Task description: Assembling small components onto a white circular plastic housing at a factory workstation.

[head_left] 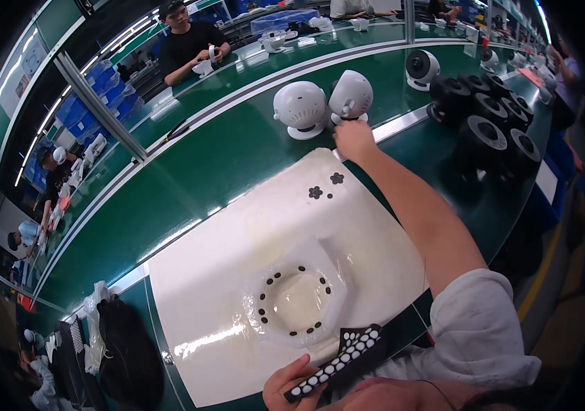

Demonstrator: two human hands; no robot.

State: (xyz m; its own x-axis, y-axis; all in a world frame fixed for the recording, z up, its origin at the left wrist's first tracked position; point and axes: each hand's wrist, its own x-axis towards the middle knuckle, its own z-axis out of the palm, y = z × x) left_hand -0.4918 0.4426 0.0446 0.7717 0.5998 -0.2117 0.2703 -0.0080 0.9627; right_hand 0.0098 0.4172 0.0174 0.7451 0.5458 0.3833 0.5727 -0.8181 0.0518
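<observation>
My left hand [291, 385] is at the lower edge, its fingers closed on a black strip [337, 366] dotted with rows of white round pads. My right arm stretches forward, and my right hand [357, 140] is closed at the foot of a white ball-shaped device [352, 96], with its fingertips partly hidden. Just left of that device stands a second white ball-shaped device [300, 106] on a round base. Between my arms lies a pale sheet [203, 294]. On it sits a clear plastic-wrapped ring [337, 301] with several black dots around it.
Several black round units [482, 133] crowd the green bench [128, 212] at the right. Another white device with a black front [422, 68] stands farther back. A black bag-like bundle [128, 356] lies at lower left. Across the bench, a person [193, 48] handles a white part.
</observation>
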